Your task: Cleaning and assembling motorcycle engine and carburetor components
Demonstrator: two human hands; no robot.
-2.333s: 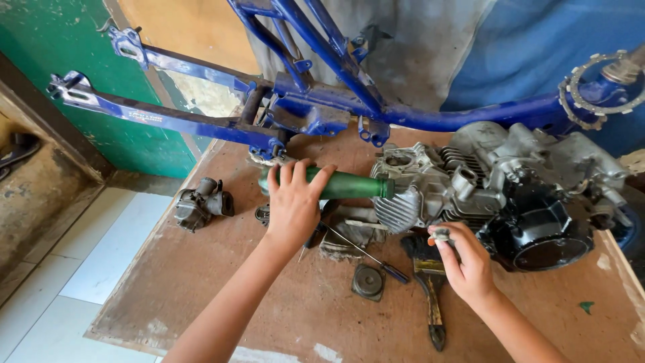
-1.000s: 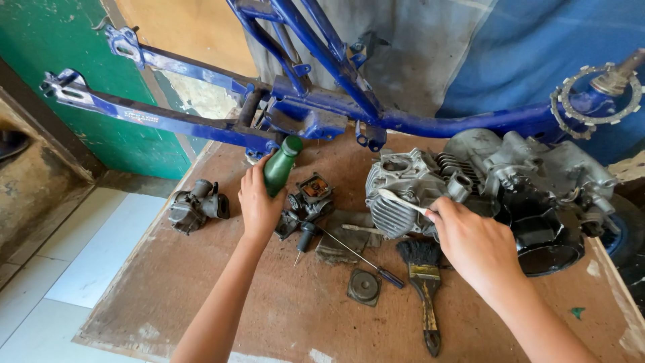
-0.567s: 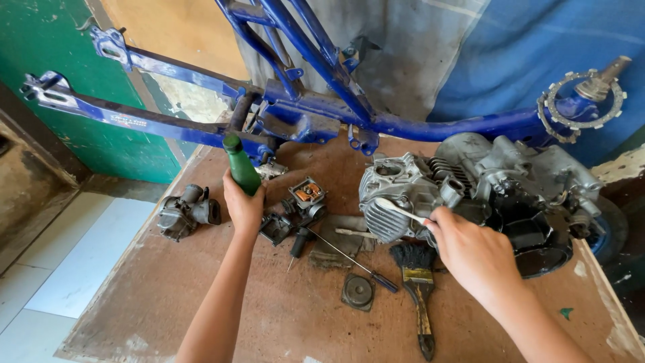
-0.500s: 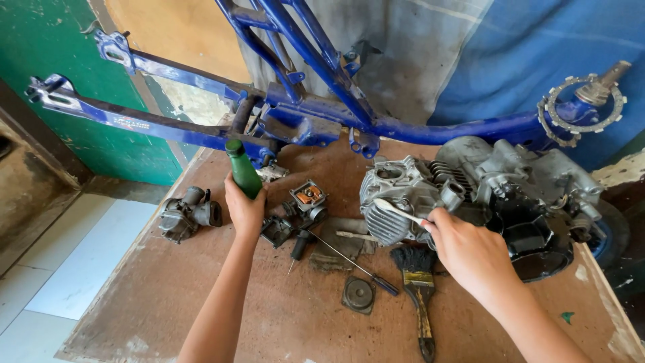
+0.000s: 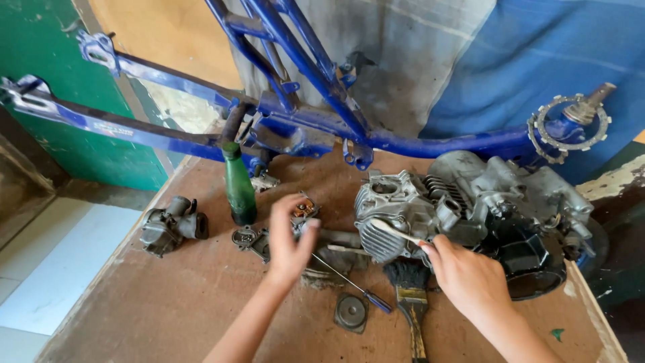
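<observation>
A green glass bottle (image 5: 239,186) stands upright on the brown board, free of any hand. My left hand (image 5: 290,236) hovers to its right with fingers apart, over a small dirty carburettor part (image 5: 256,240). My right hand (image 5: 468,279) holds a thin pale tool (image 5: 396,232) whose tip rests on the finned cylinder of a grey motorcycle engine (image 5: 470,208).
A blue motorcycle frame (image 5: 316,128) spans the back of the board. A second carburettor (image 5: 169,225) lies at the left. A paintbrush (image 5: 412,299), a blue-handled screwdriver (image 5: 355,288) and a round metal cap (image 5: 352,312) lie near the front. The board's left edge (image 5: 107,269) drops to a tiled floor.
My left hand has set the green bottle upright near the frame, let go, and moved right over the small parts. My right hand stays at the engine with its tool.
</observation>
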